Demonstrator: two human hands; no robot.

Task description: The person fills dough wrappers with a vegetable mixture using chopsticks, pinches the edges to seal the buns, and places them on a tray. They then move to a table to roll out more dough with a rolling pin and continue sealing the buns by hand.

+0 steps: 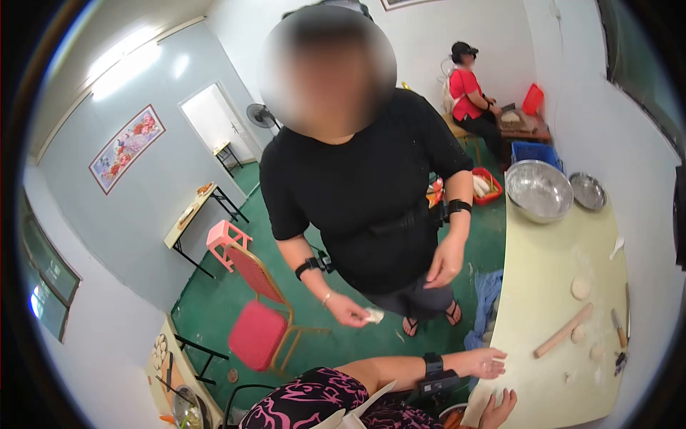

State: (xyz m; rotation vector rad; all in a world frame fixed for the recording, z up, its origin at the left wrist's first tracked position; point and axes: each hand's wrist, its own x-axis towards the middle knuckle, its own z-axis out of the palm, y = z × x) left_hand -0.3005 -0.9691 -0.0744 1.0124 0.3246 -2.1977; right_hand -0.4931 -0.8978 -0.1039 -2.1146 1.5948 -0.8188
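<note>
My left hand (489, 363) reaches over the near edge of the cream table (529, 300), palm turned up and fingers loosely curled, with nothing visible in it. My right hand (499, 410) is just below it at the bottom edge, fingers apart over the tabletop. Farther along the table lie a wooden rolling pin (564, 330), a round piece of dough (580, 288) and smaller dough pieces (577, 334). A knife (618, 327) rests near the far edge. Facing me, a person in a black shirt (357, 193) holds a small pale piece of dough (374, 315).
A large metal bowl (539, 191) and a smaller one (588, 191) stand at the table's end. A red chair (259, 332) and pink stool (227, 239) are on the green floor. At lower left, a side table (153, 372) bears dough pieces. Another person (470, 100) sits behind.
</note>
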